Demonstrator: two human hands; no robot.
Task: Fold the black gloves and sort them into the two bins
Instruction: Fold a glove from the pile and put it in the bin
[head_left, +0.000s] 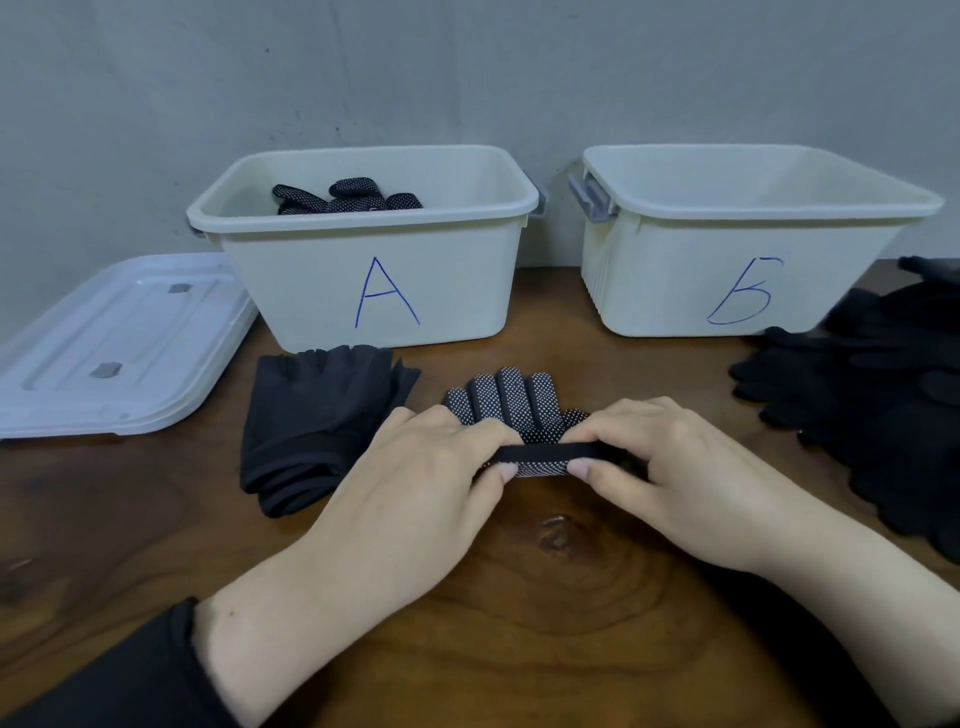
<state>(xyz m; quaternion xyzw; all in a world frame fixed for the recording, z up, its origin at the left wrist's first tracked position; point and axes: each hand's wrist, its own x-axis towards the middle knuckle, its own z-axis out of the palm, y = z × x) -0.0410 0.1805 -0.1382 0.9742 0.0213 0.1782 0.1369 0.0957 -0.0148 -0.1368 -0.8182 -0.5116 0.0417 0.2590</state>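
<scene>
A black glove with white dots (511, 402) lies on the wooden table, fingers pointing away from me. My left hand (421, 470) and my right hand (670, 462) both pinch its cuff edge, which is rolled over toward the fingers. Left of it rests a plain black fingerless glove (317, 421), folded. The cream bin marked A (374, 280) holds dotted black gloves (348, 197). To its right stands the cream bin marked Б (737, 280); no gloves show inside it. A heap of plain black gloves (872, 410) sits at the right edge.
A translucent white lid (114, 343) lies flat on the table to the left of bin A. A grey wall rises right behind the bins. Bare wood (519, 597) lies between my forearms.
</scene>
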